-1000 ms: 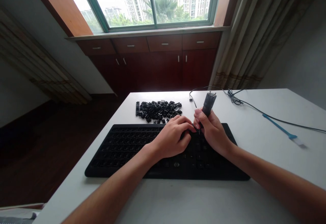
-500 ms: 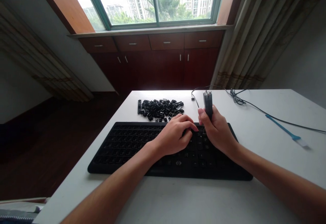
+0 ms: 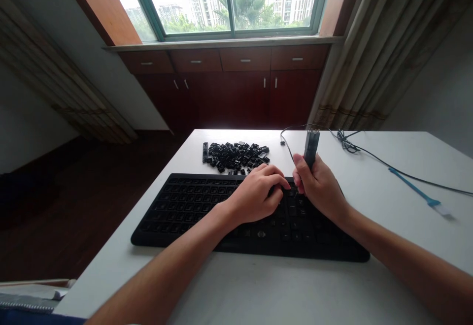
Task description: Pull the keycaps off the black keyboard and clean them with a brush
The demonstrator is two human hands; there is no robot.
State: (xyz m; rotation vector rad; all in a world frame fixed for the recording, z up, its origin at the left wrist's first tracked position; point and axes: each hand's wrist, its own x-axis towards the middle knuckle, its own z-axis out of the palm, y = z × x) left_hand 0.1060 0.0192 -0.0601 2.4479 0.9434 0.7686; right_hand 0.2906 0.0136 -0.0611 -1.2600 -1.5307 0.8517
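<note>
The black keyboard (image 3: 207, 231) lies on the white table, with bare switch sockets across its left part and keycaps on at the right. My right hand (image 3: 321, 187) is closed around the dark handle of a keycap puller (image 3: 312, 145). Metal prongs stick up from the puller's top, and its thin wire end reaches down to the keys on the right side. Over the middle of the keyboard rests my left hand (image 3: 260, 192), fingers bent, thumb apart from the index finger. Its fingertips touch near the wire end, and nothing shows in them.
Behind the keyboard is a pile of loose black keycaps (image 3: 236, 156). A black cable (image 3: 399, 165) runs across the back right of the table, partly coiled. Near it lies a blue brush (image 3: 416, 187) with pale bristles. Wooden cabinets (image 3: 236, 88) stand under the window.
The puller's top has tilted a little to the right in my right hand. My left hand stays at nearly the same spot on the keyboard. The whole view has shifted slightly.
</note>
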